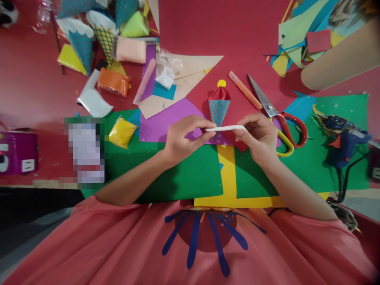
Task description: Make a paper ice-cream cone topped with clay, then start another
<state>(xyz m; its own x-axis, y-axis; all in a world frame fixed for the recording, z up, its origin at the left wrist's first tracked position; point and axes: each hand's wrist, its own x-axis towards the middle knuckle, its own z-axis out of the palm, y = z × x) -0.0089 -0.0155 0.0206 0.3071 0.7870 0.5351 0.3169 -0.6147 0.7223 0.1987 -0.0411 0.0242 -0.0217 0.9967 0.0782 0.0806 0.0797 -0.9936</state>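
A thin white strip of soft clay (226,128) stretches level between my two hands. Thumb and fingers of my left hand (190,134) pinch its left end. Its right end is pinched in my right hand (259,136). Just beyond the strip lies a small paper cone (219,111), blue with a red pattern, with folded red paper at its top and a yellow disc (221,83) above that. Scissors (270,107) with red and yellow handles rest to the right of the cone, beside an orange tube (245,90).
Green card (184,174) and purple paper (178,114) cover the table. Packed clay, orange (113,82) and yellow (122,132), lies left, with finished cones (80,43) behind. A blue glue gun (346,144) lies right, below a cardboard tube (341,55).
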